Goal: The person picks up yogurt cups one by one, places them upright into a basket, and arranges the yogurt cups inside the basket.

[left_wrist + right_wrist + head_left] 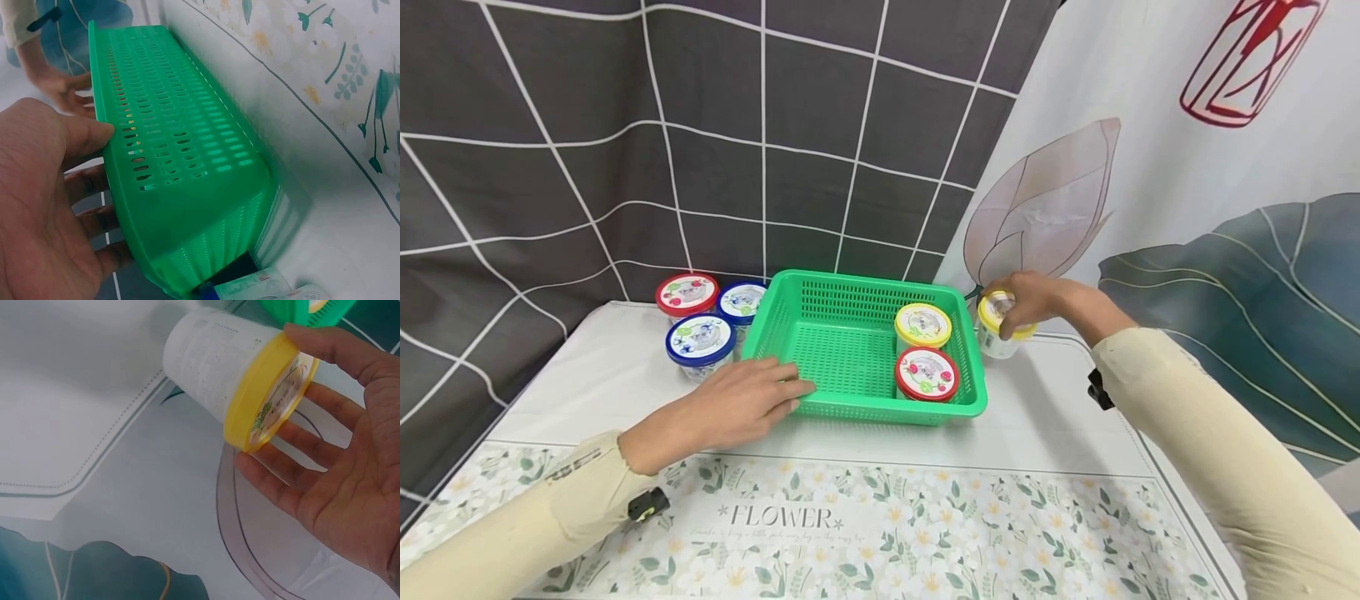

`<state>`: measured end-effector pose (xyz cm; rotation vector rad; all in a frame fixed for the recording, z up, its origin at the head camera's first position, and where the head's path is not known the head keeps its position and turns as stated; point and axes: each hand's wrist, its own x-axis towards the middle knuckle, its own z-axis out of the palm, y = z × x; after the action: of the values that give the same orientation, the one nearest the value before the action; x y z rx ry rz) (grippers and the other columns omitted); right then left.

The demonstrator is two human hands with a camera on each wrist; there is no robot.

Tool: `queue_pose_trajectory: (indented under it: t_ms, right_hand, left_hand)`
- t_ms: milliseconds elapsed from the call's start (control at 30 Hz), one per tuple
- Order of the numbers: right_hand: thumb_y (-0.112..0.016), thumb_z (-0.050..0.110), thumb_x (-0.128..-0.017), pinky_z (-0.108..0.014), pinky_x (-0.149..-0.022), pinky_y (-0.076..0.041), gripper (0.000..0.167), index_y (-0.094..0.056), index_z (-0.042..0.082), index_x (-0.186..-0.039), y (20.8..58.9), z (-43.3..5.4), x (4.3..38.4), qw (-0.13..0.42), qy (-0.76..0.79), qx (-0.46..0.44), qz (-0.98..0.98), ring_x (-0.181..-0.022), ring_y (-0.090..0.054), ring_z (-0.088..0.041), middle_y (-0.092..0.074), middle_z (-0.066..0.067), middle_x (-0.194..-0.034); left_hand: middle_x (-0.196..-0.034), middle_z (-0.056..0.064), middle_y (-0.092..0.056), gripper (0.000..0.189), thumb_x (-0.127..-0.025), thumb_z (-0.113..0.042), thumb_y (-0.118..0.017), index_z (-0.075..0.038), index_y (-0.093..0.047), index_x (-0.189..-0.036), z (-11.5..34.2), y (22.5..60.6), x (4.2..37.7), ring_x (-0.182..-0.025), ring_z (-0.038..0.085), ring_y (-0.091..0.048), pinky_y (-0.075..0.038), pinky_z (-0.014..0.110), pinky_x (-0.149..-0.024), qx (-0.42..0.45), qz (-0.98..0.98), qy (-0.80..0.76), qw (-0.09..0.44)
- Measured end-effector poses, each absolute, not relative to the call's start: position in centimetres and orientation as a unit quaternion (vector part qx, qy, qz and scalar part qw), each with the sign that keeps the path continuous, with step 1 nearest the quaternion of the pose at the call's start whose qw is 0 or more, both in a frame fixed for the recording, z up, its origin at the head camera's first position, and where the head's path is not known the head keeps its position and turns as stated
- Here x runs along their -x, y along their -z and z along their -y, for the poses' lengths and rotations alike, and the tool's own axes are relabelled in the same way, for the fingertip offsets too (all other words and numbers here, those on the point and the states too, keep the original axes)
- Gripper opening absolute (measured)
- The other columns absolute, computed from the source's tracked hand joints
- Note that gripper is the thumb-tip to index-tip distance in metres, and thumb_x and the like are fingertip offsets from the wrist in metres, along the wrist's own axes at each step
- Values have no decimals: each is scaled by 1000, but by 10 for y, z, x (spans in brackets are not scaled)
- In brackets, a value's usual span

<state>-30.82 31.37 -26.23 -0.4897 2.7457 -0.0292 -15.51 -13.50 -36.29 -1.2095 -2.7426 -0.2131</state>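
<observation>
A green plastic basket with slotted walls stands on the table. My left hand grips its front left rim, thumb outside and fingers over the edge, as the left wrist view also shows. Inside, at the right end, are a yellow-lidded tub and a red-lidded tub. Just beyond the basket's right side, my right hand holds another yellow-lidded tub by its lid. Its thumb and fingers lie around the lid's edge; the tub is tilted in the right wrist view.
Left of the basket stand two blue-lidded tubs, one in front and one behind, and a red-lidded tub. A floral mat covers the table's near part. Dark checked cloth and pale printed cloth hang behind.
</observation>
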Motion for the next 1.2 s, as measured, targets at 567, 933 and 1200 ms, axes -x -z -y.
queue_pose_trajectory:
  t_ms: [567,933,1200]
  right_hand:
    - [-89,27,-80,-73,-111,-56,88,-60,10,-161,245,-312,299,152,10,168,-974,-136,-58,-49,-62,-30,-154]
    - [-89,27,-82,-73,-113,-55,87,-60,10,-161,239,-306,298,145,11,178,-973,-136,-60,-50,-62,-29,-158]
    - [-88,25,-82,-69,-108,-58,85,-60,11,-161,225,-308,295,128,18,190,-973,-129,-60,-45,-65,-26,-149]
  left_hand:
    - [-126,1,-76,33,-113,-19,-65,-17,-77,-144,135,363,153,-113,24,-69,-62,47,-95,396,913,74,66]
    - [-128,1,-77,33,-113,-20,-65,-18,-77,-143,134,361,154,-114,24,-69,-62,47,-94,391,915,79,59]
    - [-124,-1,-76,33,-113,-19,-66,-18,-78,-143,134,360,154,-110,21,-68,-62,45,-92,390,916,80,53]
